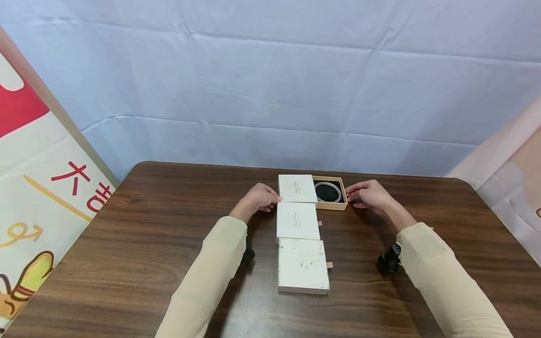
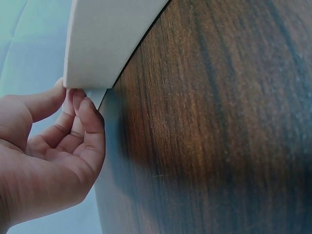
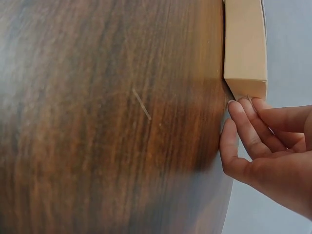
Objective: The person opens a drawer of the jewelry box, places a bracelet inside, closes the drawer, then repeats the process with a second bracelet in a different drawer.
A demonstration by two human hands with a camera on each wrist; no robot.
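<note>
Farthest back of a column of white boxes is a drawer box, its white sleeve (image 1: 297,188) lettered on top. A tan drawer (image 1: 343,197) stands partly out of its right side. Inside the drawer, a silvery ring-shaped bangle (image 1: 334,185) lies on black padding. At the sleeve's left end, my left hand (image 1: 263,197) holds the corner, thumb and curled fingers around it. My right hand (image 1: 368,194) is at the drawer's outer end. In the right wrist view its thumb and fingers pinch a thin pull tab (image 3: 249,99) on the tan drawer face.
Two more white boxes lie in line toward me, the middle one (image 1: 297,221) and the near, speckled one (image 1: 301,263). Small ribbon tabs stick out on their right. The wooden table (image 1: 148,244) ends in front of a pale cloth backdrop (image 1: 253,94).
</note>
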